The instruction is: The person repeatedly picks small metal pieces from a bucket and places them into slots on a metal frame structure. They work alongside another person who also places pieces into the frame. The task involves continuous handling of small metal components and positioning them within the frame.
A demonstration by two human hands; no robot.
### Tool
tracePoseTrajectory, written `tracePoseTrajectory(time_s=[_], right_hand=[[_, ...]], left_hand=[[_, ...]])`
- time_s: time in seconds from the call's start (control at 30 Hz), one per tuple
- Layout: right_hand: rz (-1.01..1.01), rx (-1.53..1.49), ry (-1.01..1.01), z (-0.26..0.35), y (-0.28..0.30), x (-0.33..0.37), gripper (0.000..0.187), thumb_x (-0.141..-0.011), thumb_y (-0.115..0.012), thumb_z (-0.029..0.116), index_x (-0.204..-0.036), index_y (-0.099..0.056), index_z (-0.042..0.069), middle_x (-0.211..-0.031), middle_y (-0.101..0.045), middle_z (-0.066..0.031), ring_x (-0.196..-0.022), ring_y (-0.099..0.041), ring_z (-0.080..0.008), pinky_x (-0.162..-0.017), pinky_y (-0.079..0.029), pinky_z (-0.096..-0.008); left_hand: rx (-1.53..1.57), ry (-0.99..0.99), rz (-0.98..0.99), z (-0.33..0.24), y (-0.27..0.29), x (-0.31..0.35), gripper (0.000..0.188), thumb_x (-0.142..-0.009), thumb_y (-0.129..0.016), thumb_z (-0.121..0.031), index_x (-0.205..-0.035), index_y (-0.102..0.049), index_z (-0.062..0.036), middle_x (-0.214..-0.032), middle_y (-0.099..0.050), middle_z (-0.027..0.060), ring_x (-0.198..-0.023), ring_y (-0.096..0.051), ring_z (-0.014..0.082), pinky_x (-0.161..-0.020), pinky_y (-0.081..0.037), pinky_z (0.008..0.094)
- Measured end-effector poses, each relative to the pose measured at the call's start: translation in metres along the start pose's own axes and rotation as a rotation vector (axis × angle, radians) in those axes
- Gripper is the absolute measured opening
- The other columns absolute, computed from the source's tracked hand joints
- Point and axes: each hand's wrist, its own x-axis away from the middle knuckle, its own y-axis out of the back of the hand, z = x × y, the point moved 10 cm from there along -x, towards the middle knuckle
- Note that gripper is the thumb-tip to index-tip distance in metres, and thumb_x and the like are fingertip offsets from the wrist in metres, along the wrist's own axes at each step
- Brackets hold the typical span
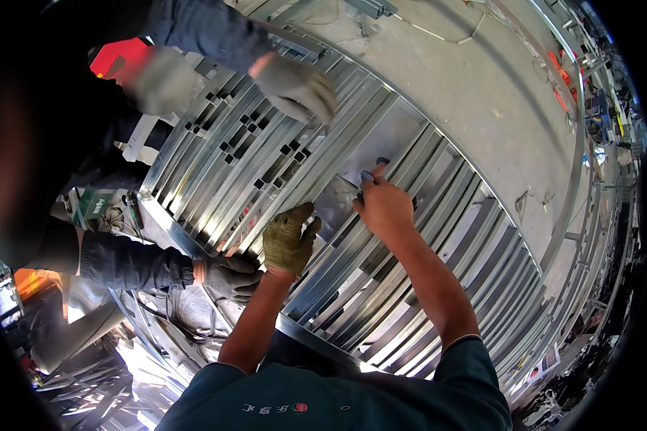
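My left hand (289, 238), in an olive work glove, rests over the steel tubes at the middle of a metal frame (320, 348). Its fingers bend loosely, and a gap separates the thumb from them. Farther right, my bare right hand (385, 207) reaches over the frame with its fingers drawn together. Small dark bluish bits show at its fingertips; what they are is too small to tell. Beneath both hands run parallel square steel tubes (345, 154), and a flat grey sheet (392, 133) shows between them close to my right hand.
A co-worker at left has one grey-gloved hand (295, 87) above the frame's far side and another gloved hand (231, 278) at its near-left edge. Short black-ended tubes (269, 172) sit between the bars. Cables (194, 327) and scrap metal (86, 391) lie lower left.
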Motion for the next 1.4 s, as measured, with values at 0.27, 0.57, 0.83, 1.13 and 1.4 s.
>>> tracePoseTrajectory(time_s=[0.27,0.57,0.83,1.13,1.4], right_hand=[[0.078,0.092,0.130,0.034,-0.013,-0.028,0.026,-0.090,-0.075,0.026,-0.105,-0.071,0.005,-0.105,-0.070,-0.0146,-0.091,-0.073,-0.0372,-0.074,-0.061,-0.0497],[-0.043,0.127,0.123,0.050,-0.009,-0.040,0.027,-0.089,-0.077,0.026,-0.103,-0.068,0.003,-0.101,-0.071,-0.0142,-0.090,-0.073,-0.0369,-0.073,-0.061,-0.0494],[-0.020,0.073,0.069,0.051,-0.011,-0.034,0.032,-0.087,-0.078,0.029,-0.105,-0.066,0.005,-0.102,-0.072,-0.0139,-0.093,-0.073,-0.0357,-0.073,-0.061,-0.0485],[0.002,0.089,0.066,0.053,-0.002,-0.031,0.034,-0.083,-0.082,0.026,-0.102,-0.067,0.002,-0.100,-0.073,-0.0157,-0.090,-0.075,-0.0355,-0.073,-0.063,-0.0461],[0.017,0.075,0.059,0.051,0.000,-0.025,0.037,-0.082,-0.083,0.025,-0.105,-0.067,0.001,-0.105,-0.072,-0.0172,-0.091,-0.075,-0.0359,-0.074,-0.064,-0.0476]], left_hand=[[-0.222,-0.161,-0.087,0.000,-0.007,-0.005,0.033,-0.076,-0.082,-0.009,-0.105,-0.067,-0.0156,-0.102,-0.070,0.0022,-0.107,-0.066,0.0312,-0.101,-0.048,0.0532],[-0.251,-0.114,-0.021,0.002,-0.008,0.001,0.062,-0.084,-0.082,-0.016,-0.140,-0.058,-0.0045,-0.108,-0.063,0.0085,-0.109,-0.062,0.0306,-0.102,-0.048,0.0533],[-0.283,-0.078,0.006,0.005,-0.002,0.008,0.066,-0.085,-0.082,-0.023,-0.142,-0.056,-0.0029,-0.121,-0.063,0.0125,-0.118,-0.060,0.0339,-0.106,-0.046,0.0544],[-0.301,-0.043,-0.006,0.006,0.007,0.013,0.068,-0.084,-0.082,-0.027,-0.143,-0.056,-0.0027,-0.131,-0.063,0.0149,-0.124,-0.059,0.0357,-0.110,-0.044,0.0547],[-0.151,0.089,0.122,-0.008,0.034,0.058,0.057,-0.088,-0.078,-0.027,-0.137,-0.060,-0.0040,-0.120,-0.067,0.0148,-0.115,-0.063,0.0350,-0.098,-0.053,0.0486]])
